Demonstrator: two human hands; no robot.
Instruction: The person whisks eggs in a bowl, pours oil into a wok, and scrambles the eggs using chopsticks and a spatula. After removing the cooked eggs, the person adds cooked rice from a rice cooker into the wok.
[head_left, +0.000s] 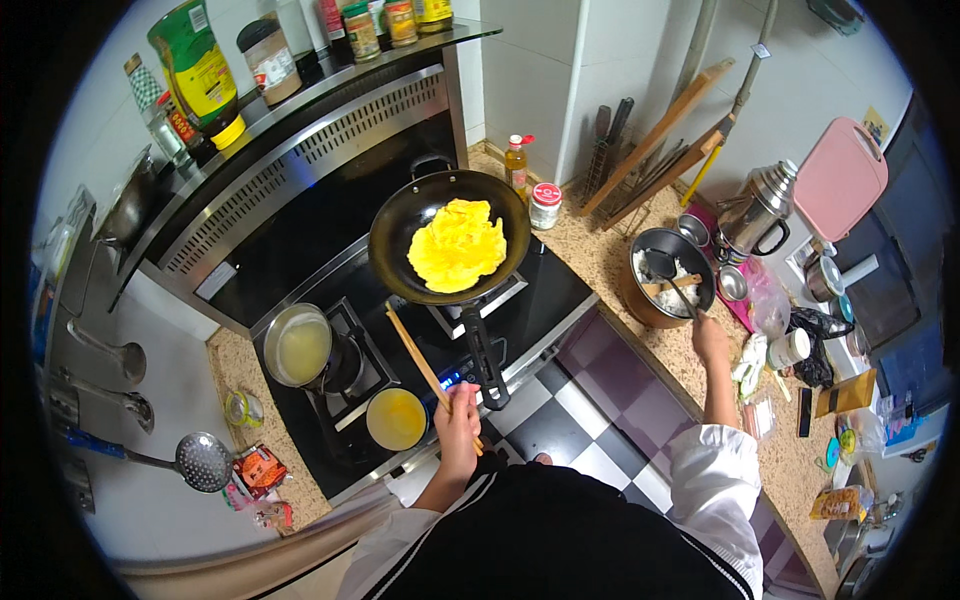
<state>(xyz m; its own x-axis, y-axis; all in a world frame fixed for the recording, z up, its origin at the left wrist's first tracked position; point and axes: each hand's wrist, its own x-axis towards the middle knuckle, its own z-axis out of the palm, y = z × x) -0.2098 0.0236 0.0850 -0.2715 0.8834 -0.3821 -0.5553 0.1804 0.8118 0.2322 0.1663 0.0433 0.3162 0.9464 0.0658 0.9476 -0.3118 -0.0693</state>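
My left hand (456, 427) holds a pair of wooden chopsticks (417, 358), their tips pointing up beside the wok. Cooked egg (459, 246) lies in the black wok (386, 262) on the right burner. Just left of my left hand stands a bowl (379, 439) with yellow liquid egg. My right hand (710, 341) grips the handle of a dark ladle (661, 264), whose head is inside a pot (643, 306) of white rice. A wooden utensil (688, 280) also lies across the rice. A saucepan (274, 364) with cloudy yellowish liquid sits on the left burner.
An oil bottle (515, 166) and a red-lidded jar (545, 206) stand behind the wok's right side. Small metal bowls (732, 283), a metal kettle (757, 206) and plastic bags (769, 304) crowd the right counter. A skimmer (202, 462) hangs at left.
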